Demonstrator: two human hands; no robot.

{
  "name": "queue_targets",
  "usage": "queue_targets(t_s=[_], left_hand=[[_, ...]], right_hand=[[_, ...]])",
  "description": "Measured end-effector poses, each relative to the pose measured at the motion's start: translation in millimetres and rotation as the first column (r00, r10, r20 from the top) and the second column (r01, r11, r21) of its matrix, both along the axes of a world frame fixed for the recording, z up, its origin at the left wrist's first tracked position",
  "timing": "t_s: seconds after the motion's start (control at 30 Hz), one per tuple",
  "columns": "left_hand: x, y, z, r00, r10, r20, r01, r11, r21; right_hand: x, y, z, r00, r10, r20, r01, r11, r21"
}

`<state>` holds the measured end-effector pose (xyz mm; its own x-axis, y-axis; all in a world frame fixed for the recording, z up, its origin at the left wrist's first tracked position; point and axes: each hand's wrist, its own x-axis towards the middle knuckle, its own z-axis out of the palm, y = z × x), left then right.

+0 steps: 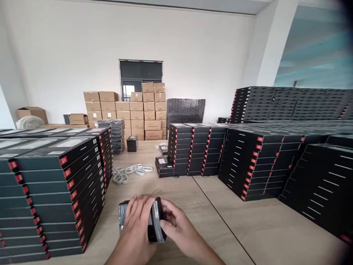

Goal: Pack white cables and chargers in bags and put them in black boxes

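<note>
My left hand (136,228) and my right hand (178,228) both grip a small black box (154,221) just above the wooden table (248,224), near its front edge. The left hand's fingers wrap over the box's top and left side. The right hand's fingers pinch its right end, where a flap or sleeve sticks up. Most of the box is hidden under my hands.
Tall stacks of black boxes with red tabs stand at left (55,191), centre (193,149) and right (275,162). White coiled cables (131,172) lie on the table beyond my hands. Brown cartons (138,110) are piled against the back wall.
</note>
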<state>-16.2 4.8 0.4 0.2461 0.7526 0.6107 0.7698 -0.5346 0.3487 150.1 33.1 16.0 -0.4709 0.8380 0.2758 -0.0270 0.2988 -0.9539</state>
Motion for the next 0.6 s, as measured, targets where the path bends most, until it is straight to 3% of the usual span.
queue_targets(t_s=[0.1, 0.23, 0.4, 0.5, 0.6], left_hand=[[0, 1, -1.6, 0.998, -0.033, -0.063, 0.031, 0.999, -0.032], [2, 0, -1.3, 0.995, -0.055, -0.08, 0.051, 0.997, -0.057], [3, -1, -4.9, 0.996, -0.027, -0.079, 0.021, 0.997, -0.069], [3, 1, -10.3, 0.995, 0.063, -0.08, -0.068, 0.996, -0.056], [7, 4, -15.3, 0.978, 0.195, -0.075, -0.194, 0.981, 0.025]], right_hand=[[-1, -2, 1.0, 0.996, -0.038, 0.087, 0.036, 0.999, 0.028], [-2, 0, -2.9, 0.966, -0.228, 0.123, 0.212, 0.968, 0.131], [0, 7, -15.9, 0.913, -0.376, 0.159, 0.343, 0.918, 0.199], [1, 10, -20.4, 0.845, -0.507, 0.167, 0.427, 0.83, 0.358], [0, 10, -18.1, 0.816, -0.559, 0.146, 0.381, 0.712, 0.59]])
